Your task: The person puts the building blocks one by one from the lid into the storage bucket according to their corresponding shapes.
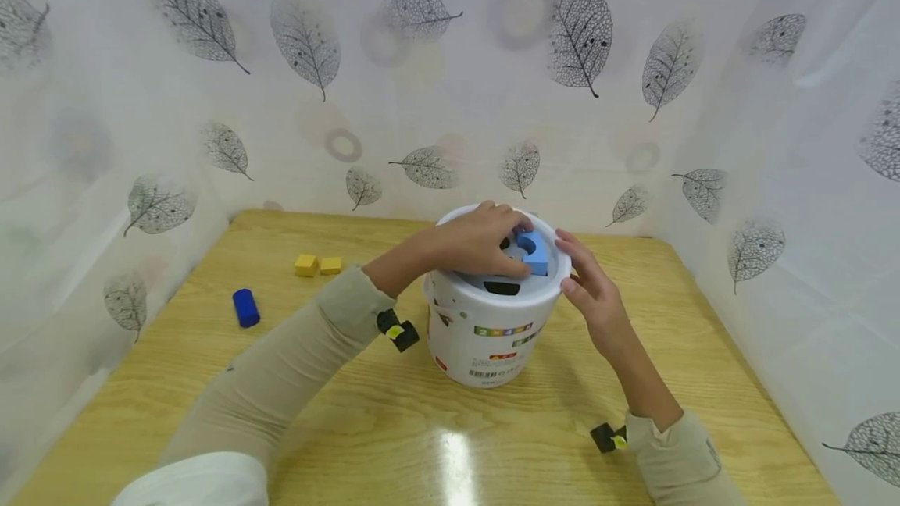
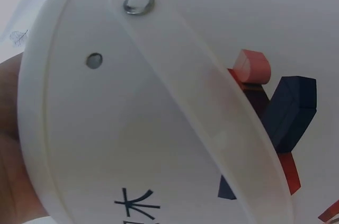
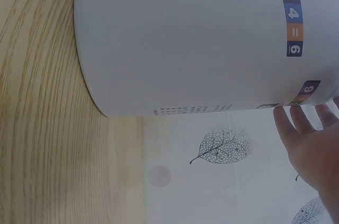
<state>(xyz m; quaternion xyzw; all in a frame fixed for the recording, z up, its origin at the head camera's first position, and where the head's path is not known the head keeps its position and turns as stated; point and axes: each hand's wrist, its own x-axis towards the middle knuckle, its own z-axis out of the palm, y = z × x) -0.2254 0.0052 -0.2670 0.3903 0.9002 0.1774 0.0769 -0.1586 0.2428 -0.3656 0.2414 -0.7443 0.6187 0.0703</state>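
A white bucket (image 1: pixel 485 342) with printed labels stands upright on the table, its recessed lid (image 1: pixel 478 281) cut with dark holes. From the left, my left hand (image 1: pixel 474 240) reaches over the lid and pinches a light-blue arch block (image 1: pixel 536 253) with a rounded notch between thumb and fingers. The block is at the lid's right part; whether it rests on the lid is hard to tell. My right hand (image 1: pixel 594 299) touches the right side of the bucket's rim with extended fingers, also seen against the bucket wall (image 3: pixel 212 60) in the right wrist view.
On the table's left lie two small yellow blocks (image 1: pixel 306 265) and a dark-blue cylinder-like block (image 1: pixel 246 308). A translucent handle strap (image 2: pixel 201 107) hangs across the bucket's side. Leaf-printed curtains (image 1: pixel 422 100) enclose the table's back and sides.
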